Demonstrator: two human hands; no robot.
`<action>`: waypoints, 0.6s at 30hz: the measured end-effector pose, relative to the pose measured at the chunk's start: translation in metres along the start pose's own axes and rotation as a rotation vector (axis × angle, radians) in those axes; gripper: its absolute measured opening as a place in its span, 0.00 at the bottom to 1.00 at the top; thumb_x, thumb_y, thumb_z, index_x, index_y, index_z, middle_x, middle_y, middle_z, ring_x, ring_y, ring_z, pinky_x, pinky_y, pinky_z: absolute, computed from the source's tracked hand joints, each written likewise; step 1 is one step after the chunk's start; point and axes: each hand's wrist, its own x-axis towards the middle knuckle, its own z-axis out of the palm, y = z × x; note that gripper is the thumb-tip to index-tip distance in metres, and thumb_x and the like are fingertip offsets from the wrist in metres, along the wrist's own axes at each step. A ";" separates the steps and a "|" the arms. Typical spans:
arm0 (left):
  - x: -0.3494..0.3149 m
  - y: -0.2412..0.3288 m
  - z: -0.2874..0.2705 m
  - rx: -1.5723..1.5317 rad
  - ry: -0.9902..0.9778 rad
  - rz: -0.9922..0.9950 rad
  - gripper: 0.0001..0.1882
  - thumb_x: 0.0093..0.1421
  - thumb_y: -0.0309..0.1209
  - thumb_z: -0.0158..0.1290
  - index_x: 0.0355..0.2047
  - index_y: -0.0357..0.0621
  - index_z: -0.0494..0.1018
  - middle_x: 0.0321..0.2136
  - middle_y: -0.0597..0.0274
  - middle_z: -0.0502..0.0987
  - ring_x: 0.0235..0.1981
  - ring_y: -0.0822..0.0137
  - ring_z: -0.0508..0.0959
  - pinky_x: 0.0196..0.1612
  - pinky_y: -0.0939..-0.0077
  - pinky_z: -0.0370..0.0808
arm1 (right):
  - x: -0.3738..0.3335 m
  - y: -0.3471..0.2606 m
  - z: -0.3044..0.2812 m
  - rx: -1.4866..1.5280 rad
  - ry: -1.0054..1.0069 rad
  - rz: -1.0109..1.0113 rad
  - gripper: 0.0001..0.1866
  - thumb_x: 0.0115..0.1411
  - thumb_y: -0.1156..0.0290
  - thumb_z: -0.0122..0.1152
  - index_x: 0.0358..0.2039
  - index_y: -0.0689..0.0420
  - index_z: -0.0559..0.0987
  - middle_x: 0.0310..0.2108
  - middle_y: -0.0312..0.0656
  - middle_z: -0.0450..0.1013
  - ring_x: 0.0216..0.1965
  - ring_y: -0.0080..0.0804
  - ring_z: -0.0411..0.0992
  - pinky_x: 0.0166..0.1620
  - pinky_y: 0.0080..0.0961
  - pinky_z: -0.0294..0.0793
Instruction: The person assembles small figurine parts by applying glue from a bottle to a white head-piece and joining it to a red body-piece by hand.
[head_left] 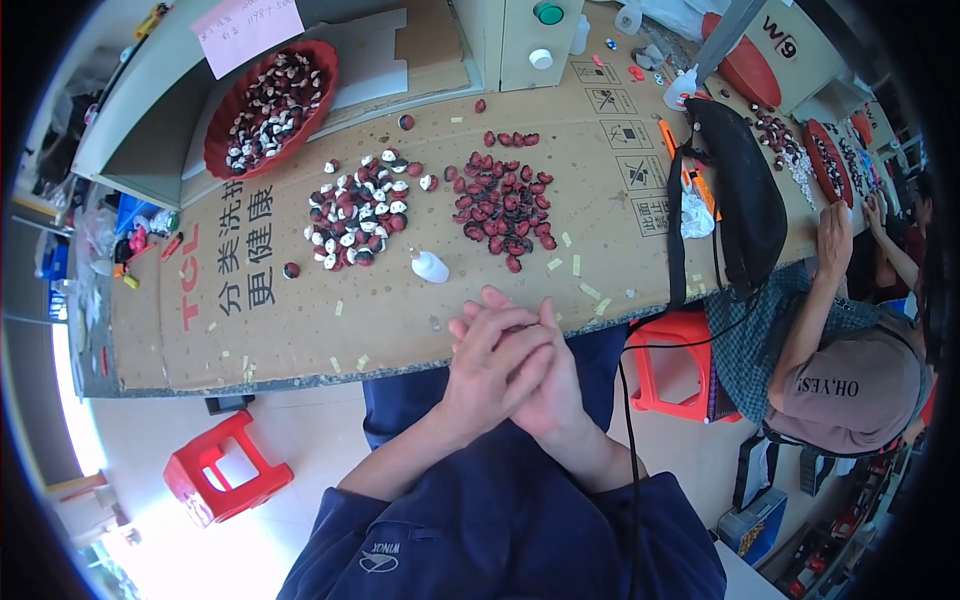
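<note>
White bottle (430, 267) near the worktop's (300, 380) front edge, left hand (490, 365) overlapping right hand (550, 398) there, half open, anything between palms hidden, red pieces (500, 205) farther back, open cardboard (290, 335) toward the front left corner.

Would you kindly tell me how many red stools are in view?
2: one red stool on the floor at lower left, and another red stool right of the middle, near the co-worker in the brown top. Others may be hidden.
</note>
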 end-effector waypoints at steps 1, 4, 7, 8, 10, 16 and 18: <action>0.003 -0.001 0.003 0.001 0.001 0.002 0.06 0.48 0.20 0.50 0.29 0.38 0.73 0.34 0.54 0.71 0.36 0.63 0.73 0.37 0.74 0.71 | 0.000 -0.003 -0.002 0.067 -0.035 0.007 0.27 0.63 0.52 0.32 0.56 0.56 0.57 0.50 0.44 0.60 0.46 0.34 0.61 0.53 0.28 0.58; 0.012 -0.002 0.010 0.032 -0.014 0.135 0.09 0.49 0.27 0.51 0.31 0.39 0.73 0.36 0.55 0.71 0.39 0.61 0.72 0.40 0.70 0.68 | -0.002 -0.016 -0.001 0.023 -0.084 0.023 0.23 0.63 0.55 0.33 0.55 0.54 0.58 0.50 0.44 0.60 0.53 0.32 0.58 0.56 0.31 0.57; 0.020 -0.004 0.017 0.053 -0.034 0.273 0.13 0.50 0.34 0.51 0.34 0.39 0.73 0.38 0.56 0.72 0.42 0.60 0.70 0.43 0.66 0.66 | -0.005 -0.019 -0.001 0.040 0.085 -0.093 0.20 0.61 0.59 0.37 0.48 0.57 0.65 0.47 0.44 0.64 0.49 0.37 0.61 0.52 0.34 0.60; 0.022 -0.004 0.018 0.056 -0.042 0.322 0.15 0.51 0.37 0.51 0.35 0.40 0.73 0.39 0.57 0.72 0.43 0.59 0.70 0.44 0.65 0.65 | -0.007 -0.021 -0.001 0.046 0.141 -0.136 0.19 0.61 0.60 0.39 0.46 0.58 0.67 0.46 0.44 0.65 0.48 0.38 0.63 0.51 0.35 0.62; 0.024 -0.002 0.016 0.060 -0.051 0.372 0.17 0.51 0.39 0.51 0.36 0.40 0.73 0.39 0.57 0.72 0.44 0.59 0.70 0.45 0.64 0.64 | -0.004 -0.028 -0.009 0.054 0.197 -0.181 0.18 0.60 0.61 0.40 0.44 0.59 0.69 0.45 0.44 0.67 0.47 0.40 0.64 0.50 0.36 0.63; 0.005 -0.013 -0.032 0.060 0.155 0.306 0.11 0.54 0.32 0.49 0.30 0.37 0.75 0.29 0.55 0.74 0.35 0.57 0.73 0.40 0.65 0.67 | 0.011 -0.140 -0.006 -0.067 -0.092 -0.478 0.12 0.61 0.67 0.45 0.44 0.55 0.67 0.29 0.32 0.64 0.19 0.13 0.54 0.16 0.09 0.52; -0.002 -0.028 -0.045 0.162 0.228 0.115 0.09 0.54 0.26 0.46 0.30 0.35 0.74 0.29 0.53 0.74 0.35 0.56 0.73 0.40 0.66 0.68 | 0.009 -0.200 0.003 -0.351 -0.088 -0.901 0.11 0.61 0.69 0.46 0.42 0.60 0.68 0.28 0.34 0.65 0.18 0.13 0.55 0.16 0.09 0.52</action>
